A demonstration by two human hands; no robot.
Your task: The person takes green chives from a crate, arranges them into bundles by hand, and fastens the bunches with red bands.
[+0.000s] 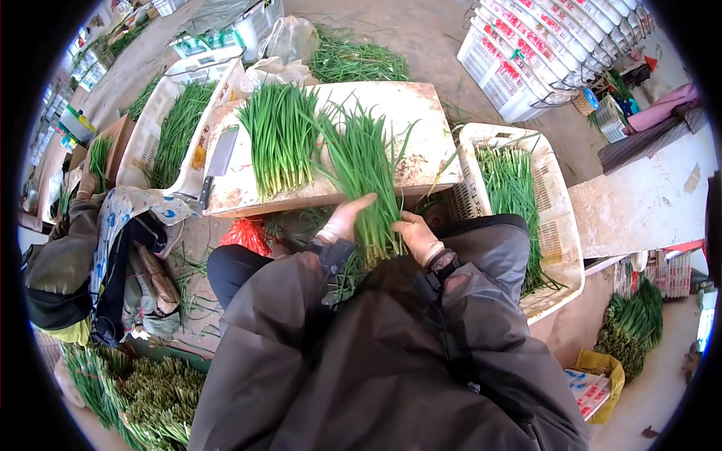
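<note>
Dark smock point(376, 353) right up close, then the garlic chive bunch point(367, 169) just past the lap, its upper leaves over the bench point(430, 113). Left grip point(344, 219) and right grip point(417, 237) are both partly curled around it from either side; can't tell how tight. I'd guess it's light, floppy up top, easily bruised, slippery if damp. Best hold: gently round the firmer-looking lower stalks point(374, 239).
</note>
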